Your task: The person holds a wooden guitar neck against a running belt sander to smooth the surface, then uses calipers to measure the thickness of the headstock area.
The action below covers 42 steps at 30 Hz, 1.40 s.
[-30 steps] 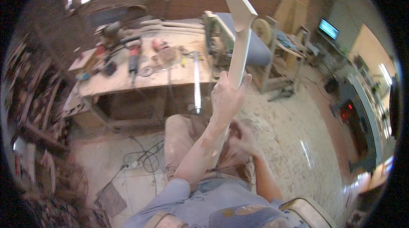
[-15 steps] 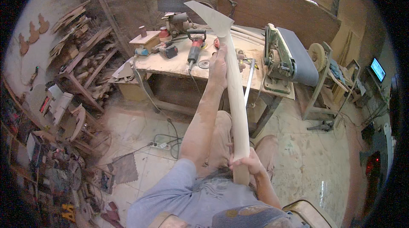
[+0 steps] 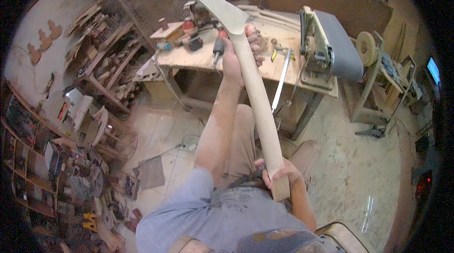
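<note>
A pale, bare-wood guitar neck (image 3: 256, 96) slants across the middle of the head view, its wide pointed headstock up and to the left. My left hand (image 3: 231, 65) is wrapped round it from below, just under the headstock, with fingertips showing past the right edge. Close to my lap, my right hand (image 3: 289, 174) grips the squared heel end, thumb across the face. The neck is held in the air between my body and the workbench (image 3: 198, 59). Part of a grinder on the bench is hidden behind my left hand.
A belt sander (image 3: 338, 47) stands at the bench's right end, beside a metal ruler (image 3: 282, 80) and yellow-handled pliers (image 3: 274, 54). A cordless tool (image 3: 193, 42) lies at the left. Scrap wood (image 3: 111, 64) fills a left-hand rack. A power strip (image 3: 190, 145) lies on the floor.
The guitar neck has tilted, its headstock swinging left and its heel a little right. My left hand has shifted left and down with it. Both hands keep their grip; the whole view has shifted slightly.
</note>
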### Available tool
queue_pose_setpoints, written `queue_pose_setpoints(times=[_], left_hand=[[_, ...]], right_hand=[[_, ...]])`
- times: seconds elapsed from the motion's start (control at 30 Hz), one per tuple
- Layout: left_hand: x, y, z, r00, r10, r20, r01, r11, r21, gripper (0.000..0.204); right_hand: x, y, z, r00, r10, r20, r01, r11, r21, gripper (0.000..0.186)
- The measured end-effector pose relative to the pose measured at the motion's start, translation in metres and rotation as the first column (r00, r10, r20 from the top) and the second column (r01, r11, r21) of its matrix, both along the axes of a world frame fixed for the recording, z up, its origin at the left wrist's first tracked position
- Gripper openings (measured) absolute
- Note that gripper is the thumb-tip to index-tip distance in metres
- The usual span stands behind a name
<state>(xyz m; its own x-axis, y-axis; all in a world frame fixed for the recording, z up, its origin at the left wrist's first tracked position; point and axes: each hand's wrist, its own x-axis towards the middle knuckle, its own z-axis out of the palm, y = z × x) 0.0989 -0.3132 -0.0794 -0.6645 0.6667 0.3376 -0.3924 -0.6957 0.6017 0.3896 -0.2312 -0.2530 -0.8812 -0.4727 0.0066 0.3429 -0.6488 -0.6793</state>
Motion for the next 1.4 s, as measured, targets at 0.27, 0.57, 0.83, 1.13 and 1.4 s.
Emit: queue_pose_setpoints(times=[0.27,0.57,0.83,1.13,1.4], left_hand=[[-0.005,-0.029,-0.042,0.994,0.031,0.103,-0.039,0.997,0.073,0.073],[-0.036,-0.033,-0.071,0.970,0.243,0.011,-0.243,0.970,-0.022,0.067],[-0.054,-0.046,-0.093,0.929,0.367,0.052,-0.353,0.920,-0.172,0.066],[-0.074,-0.100,-0.107,0.811,0.545,0.212,-0.466,0.821,-0.329,0.081],[-0.059,-0.177,-0.203,0.557,0.696,0.453,-0.452,0.712,-0.538,0.027]], right_hand=[[-0.012,-0.002,0.001,0.999,-0.017,0.049,0.009,0.984,0.176,0.083],[-0.038,0.002,-0.009,0.990,0.028,0.141,-0.049,0.989,0.142,0.082],[-0.061,-0.001,-0.026,0.957,0.096,0.273,-0.109,0.993,0.034,0.081],[-0.105,-0.008,-0.034,0.986,-0.020,0.164,-0.094,0.747,0.658,0.054],[-0.165,-0.016,-0.017,0.990,0.113,-0.090,0.042,0.374,0.926,0.047]])
